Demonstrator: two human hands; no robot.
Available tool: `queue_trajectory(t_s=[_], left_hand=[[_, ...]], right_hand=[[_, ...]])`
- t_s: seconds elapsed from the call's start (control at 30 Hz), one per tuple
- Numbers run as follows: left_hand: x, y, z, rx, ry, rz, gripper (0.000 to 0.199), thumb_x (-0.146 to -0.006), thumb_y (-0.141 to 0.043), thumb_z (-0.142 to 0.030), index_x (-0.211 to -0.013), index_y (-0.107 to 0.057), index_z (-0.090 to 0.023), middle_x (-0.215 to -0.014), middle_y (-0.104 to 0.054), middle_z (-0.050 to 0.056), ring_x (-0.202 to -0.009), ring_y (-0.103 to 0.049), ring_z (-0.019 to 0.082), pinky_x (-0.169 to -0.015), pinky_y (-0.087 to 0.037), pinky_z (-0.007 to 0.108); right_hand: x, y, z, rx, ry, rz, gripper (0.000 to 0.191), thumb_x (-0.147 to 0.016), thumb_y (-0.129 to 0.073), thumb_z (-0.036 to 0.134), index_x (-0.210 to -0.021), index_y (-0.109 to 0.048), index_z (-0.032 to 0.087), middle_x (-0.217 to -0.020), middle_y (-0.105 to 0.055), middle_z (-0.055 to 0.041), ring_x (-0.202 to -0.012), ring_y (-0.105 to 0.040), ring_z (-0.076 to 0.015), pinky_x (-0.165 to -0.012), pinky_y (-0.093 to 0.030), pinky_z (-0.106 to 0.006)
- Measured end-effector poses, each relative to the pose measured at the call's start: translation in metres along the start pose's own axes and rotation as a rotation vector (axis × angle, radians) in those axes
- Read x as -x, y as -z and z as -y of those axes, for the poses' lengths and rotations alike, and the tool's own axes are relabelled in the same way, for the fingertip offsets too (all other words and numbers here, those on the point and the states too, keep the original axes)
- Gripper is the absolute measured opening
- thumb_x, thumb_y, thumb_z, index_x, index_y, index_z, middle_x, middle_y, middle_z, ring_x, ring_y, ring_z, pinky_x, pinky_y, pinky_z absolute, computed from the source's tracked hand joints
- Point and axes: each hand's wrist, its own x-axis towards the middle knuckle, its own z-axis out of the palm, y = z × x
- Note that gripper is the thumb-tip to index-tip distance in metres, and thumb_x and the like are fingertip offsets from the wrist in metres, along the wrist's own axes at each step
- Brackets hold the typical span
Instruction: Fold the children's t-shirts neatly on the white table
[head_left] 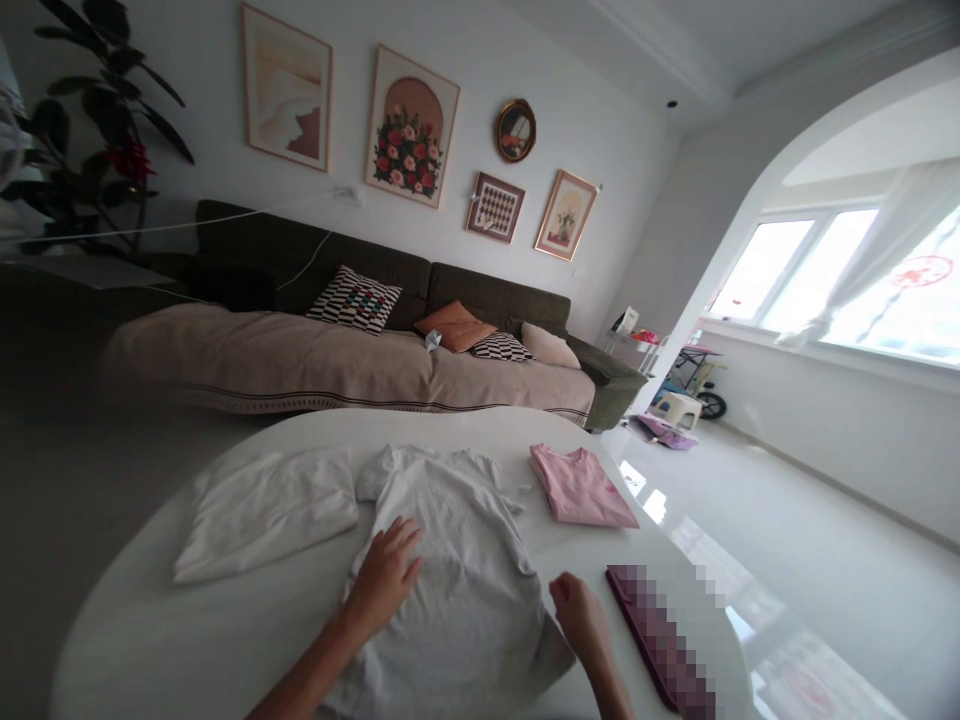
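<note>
A pale grey-white T-shirt (457, 560) lies spread on the white table, its neck and sleeves at the far side. My left hand (386, 575) is over the left part of the shirt, palm down with fingers apart and nothing in them. Beside the shirt's right edge, my right hand (581, 612) has its fingers curled in. Whether cloth is inside those fingers is hidden. A folded white garment (270, 505) is to the left of the shirt. To the right lies a folded pink T-shirt (583, 487); nearer me is a folded dark maroon cloth (656, 635), partly pixelated.
The round-edged white table (124, 625) has its rim close to the folded items. Behind it stands a dark green sofa (510, 292) with a beige cover and cushions. Shiny floor (757, 480) runs along the right, with a small stool (677, 410) farther back.
</note>
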Motion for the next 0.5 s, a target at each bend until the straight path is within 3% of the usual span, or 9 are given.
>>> queue_trajectory(t_s=[0.1, 0.17, 0.37, 0.5], left_hand=[[-0.006, -0.035, 0.002, -0.113, -0.031, 0.131, 0.049, -0.083, -0.043, -0.046, -0.130, -0.041, -0.032, -0.143, -0.034, 0.006, -0.132, -0.023, 0.030, -0.103, -0.019, 0.057], [-0.003, -0.048, 0.009, -0.157, -0.045, 0.148, 0.051, -0.084, -0.038, -0.053, -0.132, -0.033, -0.038, -0.145, -0.029, 0.003, -0.133, -0.020, 0.030, -0.103, -0.016, 0.059], [-0.003, -0.057, 0.021, -0.189, -0.041, 0.147, 0.053, -0.084, -0.039, -0.051, -0.134, -0.021, -0.045, -0.147, -0.020, -0.001, -0.135, -0.015, 0.031, -0.103, -0.014, 0.061], [-0.008, -0.063, 0.026, -0.168, -0.053, 0.186, 0.056, -0.083, -0.044, -0.049, -0.134, -0.020, -0.044, -0.147, -0.019, 0.001, -0.134, -0.016, 0.033, -0.102, -0.014, 0.063]], right_hand=[[-0.031, -0.016, 0.017, 0.050, 0.068, 0.035, 0.018, -0.078, -0.043, 0.024, -0.065, -0.054, 0.021, -0.069, -0.065, -0.0024, -0.069, -0.060, -0.0146, -0.058, -0.035, -0.021], [-0.055, -0.023, 0.022, 0.075, 0.066, 0.034, 0.018, -0.080, -0.041, 0.022, -0.070, -0.056, 0.020, -0.075, -0.066, -0.0046, -0.074, -0.061, -0.0154, -0.060, -0.036, -0.022], [-0.129, -0.042, 0.032, 0.095, -0.017, 0.022, 0.026, -0.087, -0.037, 0.029, -0.080, -0.058, 0.015, -0.087, -0.066, -0.0104, -0.086, -0.061, -0.0178, -0.071, -0.040, -0.026], [-0.158, -0.066, 0.053, 0.101, -0.077, 0.065, 0.031, -0.087, -0.044, 0.041, -0.083, -0.058, 0.013, -0.081, -0.063, -0.0033, -0.075, -0.060, -0.0134, -0.070, -0.045, -0.030]])
